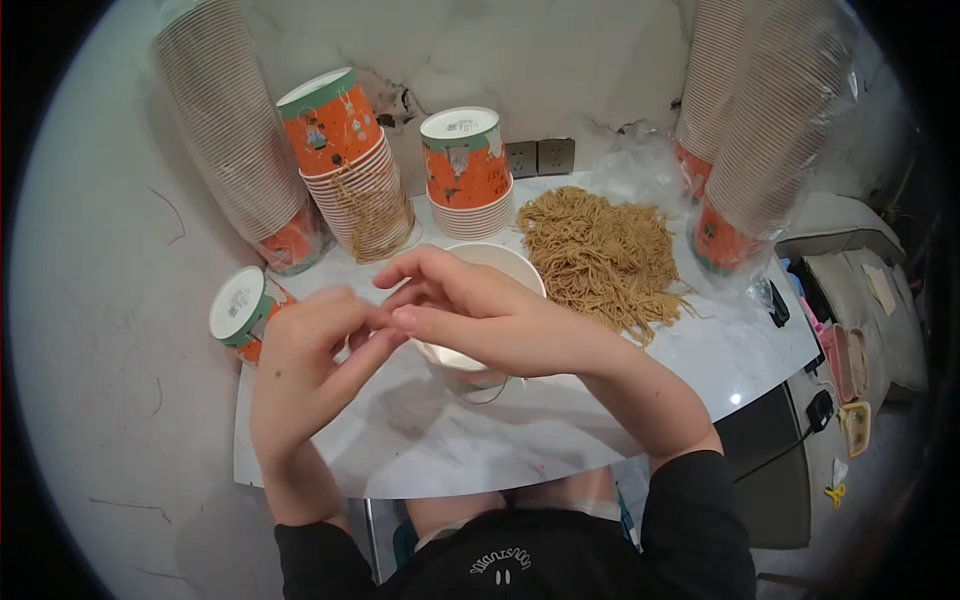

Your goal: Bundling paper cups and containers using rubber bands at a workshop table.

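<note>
My left hand (318, 350) and my right hand (465, 305) meet at the fingertips above the table. The left thumb and fingers are pinched together. My right hand is curled, its thumb against the left fingertips. Whatever is between the fingers is too small or hidden to make out. Behind and below the right hand stands a white-lined paper cup (500, 262), mouth up and partly covered by the hands. A thin loop of strand (488, 402) shows at its lower front. Beyond my right hand lies a heap of tan, yarn-like strands (600, 255).
Upside-down orange and green paper cups stand stacked at the back, one stack (350, 170) draped with strands, another (465, 165) beside it. A single cup (240, 305) sits left. Tall bagged cup stacks (225, 120) (775, 130) flank the table (420, 450). Yellow scissors (835, 493) lie lower right.
</note>
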Available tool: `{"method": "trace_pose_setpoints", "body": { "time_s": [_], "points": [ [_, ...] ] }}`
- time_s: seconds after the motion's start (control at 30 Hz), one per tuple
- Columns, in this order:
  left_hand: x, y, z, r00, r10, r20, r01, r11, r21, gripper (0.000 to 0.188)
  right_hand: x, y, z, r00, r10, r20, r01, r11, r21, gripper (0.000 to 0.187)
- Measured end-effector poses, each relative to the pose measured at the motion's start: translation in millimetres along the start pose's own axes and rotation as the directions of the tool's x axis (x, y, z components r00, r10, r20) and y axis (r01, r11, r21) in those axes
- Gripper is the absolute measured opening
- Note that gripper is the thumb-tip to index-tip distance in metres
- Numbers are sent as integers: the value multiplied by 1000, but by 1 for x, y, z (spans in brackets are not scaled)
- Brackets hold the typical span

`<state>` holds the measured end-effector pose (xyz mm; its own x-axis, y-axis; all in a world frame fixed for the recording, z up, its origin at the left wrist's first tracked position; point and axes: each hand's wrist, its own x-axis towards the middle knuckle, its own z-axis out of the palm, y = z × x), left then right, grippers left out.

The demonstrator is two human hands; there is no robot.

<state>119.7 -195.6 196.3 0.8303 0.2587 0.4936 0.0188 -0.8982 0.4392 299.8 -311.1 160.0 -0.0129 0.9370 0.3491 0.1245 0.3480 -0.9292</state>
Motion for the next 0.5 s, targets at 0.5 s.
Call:
{"method": "trace_pose_setpoints", "body": {
  "time_s": [0.5],
  "points": [
    [41,-43,14,958,-180,224,268,844,-464,18,0,-5,-42,977,-14,-214,-47,960,-276,13]
  ]
}}
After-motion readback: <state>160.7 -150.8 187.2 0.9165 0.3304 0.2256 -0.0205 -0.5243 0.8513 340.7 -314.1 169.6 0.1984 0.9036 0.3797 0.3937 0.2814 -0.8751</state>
